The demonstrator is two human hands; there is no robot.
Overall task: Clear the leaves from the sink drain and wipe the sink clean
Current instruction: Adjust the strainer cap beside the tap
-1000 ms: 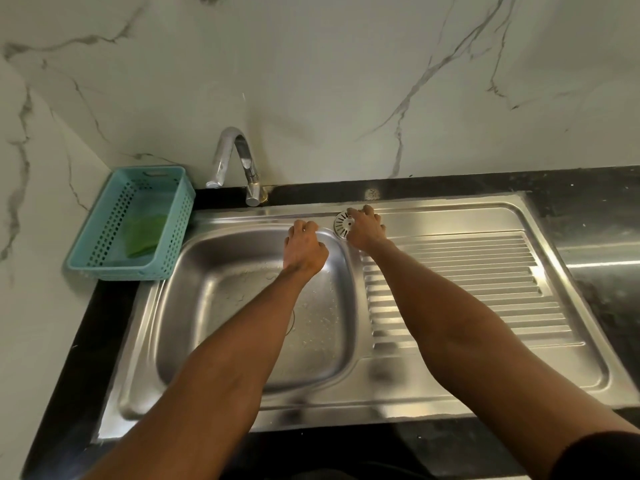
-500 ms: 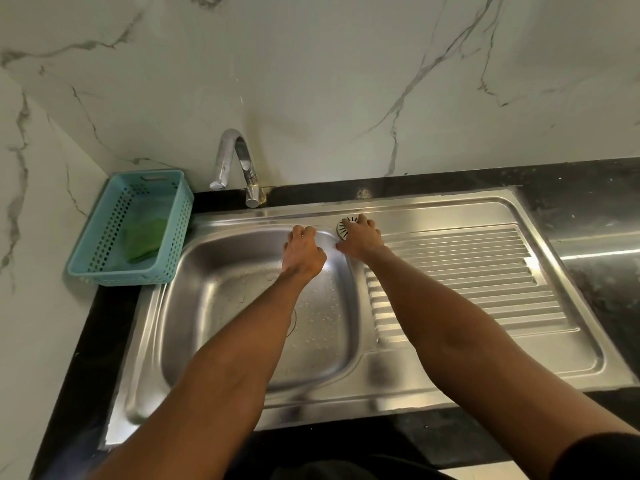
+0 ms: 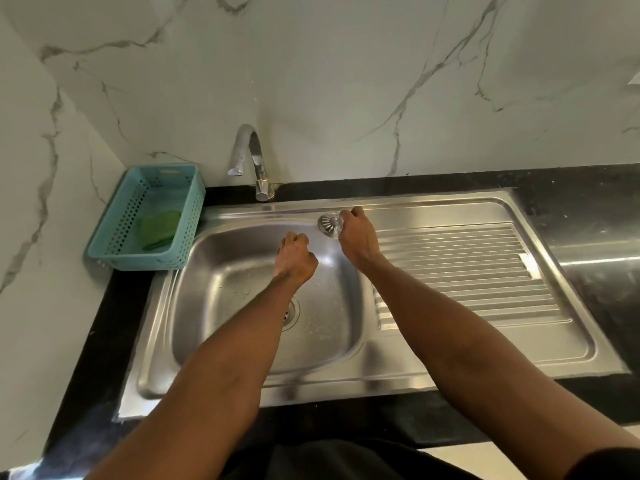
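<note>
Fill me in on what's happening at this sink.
A person leans over a steel sink. The right hand rests on a round drain strainer lying on the rim behind the basin, out of the drain, which stands open. The left hand hangs loosely curled over the basin; whether it holds anything is unclear. Small specks dot the wet basin floor. A green cloth sits unused in the teal basket.
</note>
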